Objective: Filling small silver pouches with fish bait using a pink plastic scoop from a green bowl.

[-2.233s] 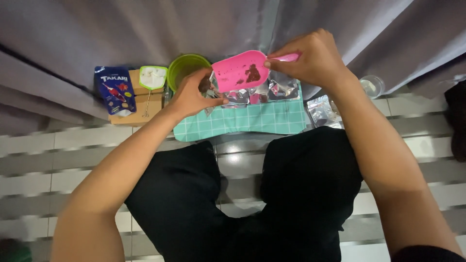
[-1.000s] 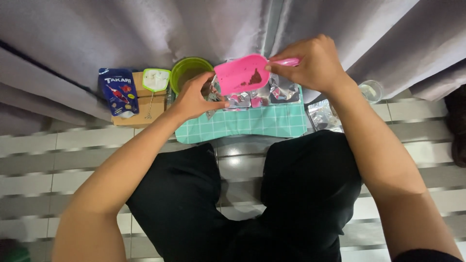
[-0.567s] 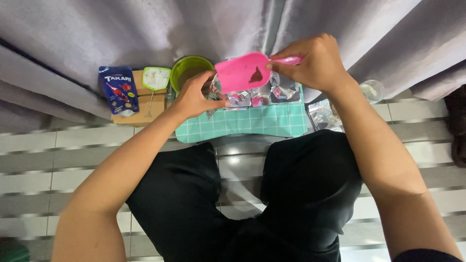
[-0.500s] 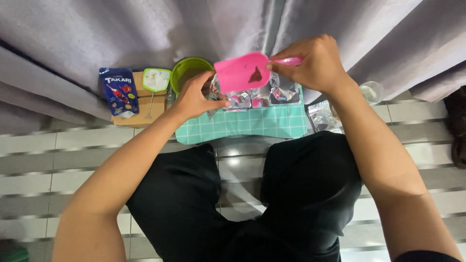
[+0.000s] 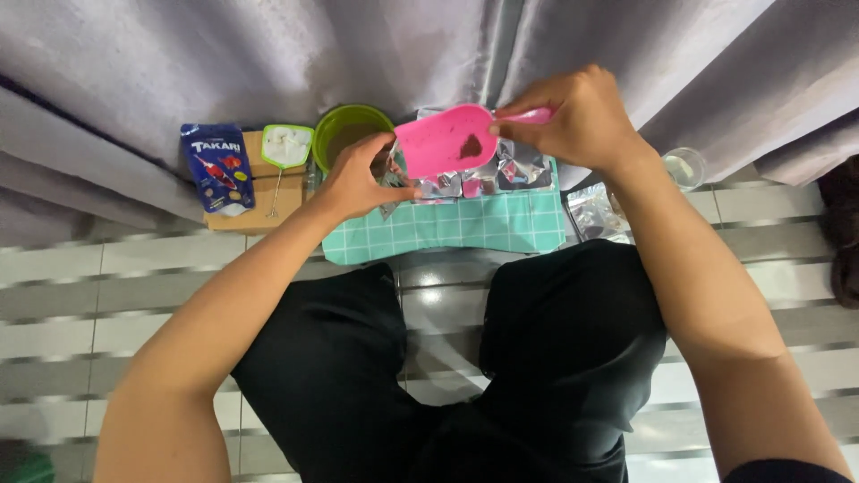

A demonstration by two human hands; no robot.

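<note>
Little has shifted since earlier: the pink scoop (image 5: pixel 445 141) stays tilted above the teal mat (image 5: pixel 447 229), with some brown feed left in it. Right hand (image 5: pixel 577 116) pinches its handle; left hand (image 5: pixel 358 175) grips one foil pouch (image 5: pixel 420 183). Beyond: one green bowl (image 5: pixel 351 130), one blue packet (image 5: pixel 215 166).

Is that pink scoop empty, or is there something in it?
Not empty. The pink scoop, held by its handle in the right hand, carries a small dark brown patch of something in its bowl; most of the bowl is bare.
</note>
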